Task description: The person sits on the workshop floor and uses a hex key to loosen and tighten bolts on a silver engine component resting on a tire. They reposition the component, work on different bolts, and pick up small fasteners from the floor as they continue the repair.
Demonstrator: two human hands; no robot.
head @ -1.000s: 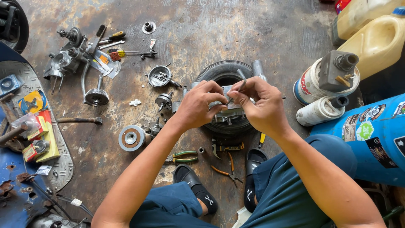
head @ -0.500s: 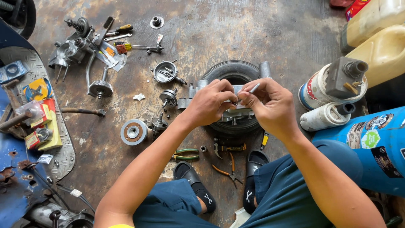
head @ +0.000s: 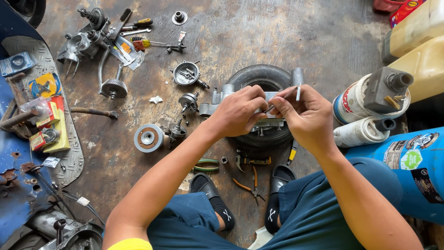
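Head view: left hand [head: 240, 111] and right hand [head: 305, 115] meet over grey metal engine casing [head: 222, 95], which rests on small black tyre [head: 259, 76] on the floor at mid-scene. Left hand fingers curled down onto casing top, gripping it. Right hand pinched closed on thin metal tool [head: 284, 96], tip pointing at casing. Near side of tyre: green-handled pliers [head: 203, 165], orange-handled pliers [head: 247, 183]. Right: blue drum [head: 411, 166]. Left of casing: round pulley disc [head: 149, 137]

Stained, scuffed concrete floor [head: 259, 37], even daylight, no furniture
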